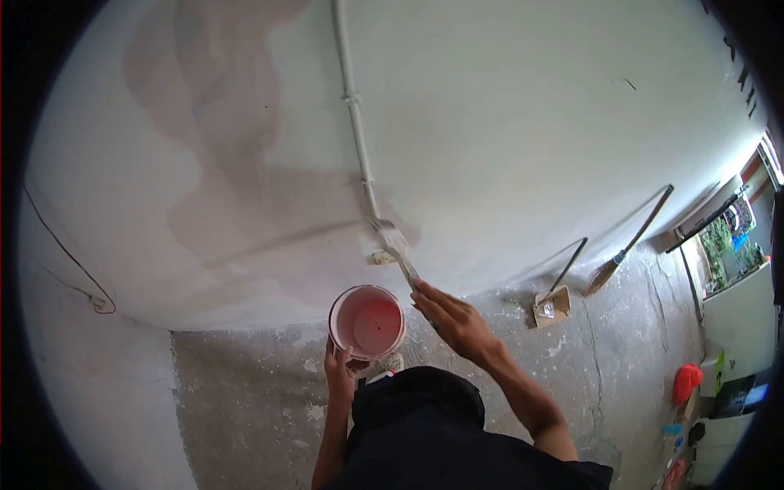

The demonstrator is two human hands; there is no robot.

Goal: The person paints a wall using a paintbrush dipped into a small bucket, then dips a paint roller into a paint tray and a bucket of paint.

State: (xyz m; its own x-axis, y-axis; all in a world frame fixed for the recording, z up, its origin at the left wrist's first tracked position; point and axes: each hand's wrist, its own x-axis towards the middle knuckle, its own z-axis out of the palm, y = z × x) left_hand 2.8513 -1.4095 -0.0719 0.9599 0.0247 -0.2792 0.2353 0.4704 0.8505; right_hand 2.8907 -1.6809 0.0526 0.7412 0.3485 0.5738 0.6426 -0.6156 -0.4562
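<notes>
My left hand (341,369) grips the rim of a round bucket (347,318) from below left. The inside of the bucket is pinkish, with a red-pink patch at the bottom. A paintbrush (394,239) is in my right hand (459,322), its handle between my closed fingers. The brush head touches or lies very close to the wall at the lower end of a white pipe (357,131). Just below the bristles sits a small wall box (380,258), partly covered by the brush.
Darker damp-looking patches (237,106) mark the white wall (523,106). A long-handled dustpan (553,307) and a broom (606,274) lean at the right. A dark cable (69,249) hangs at the left. Red bags (687,382) lie at far right on the stained concrete floor (253,400).
</notes>
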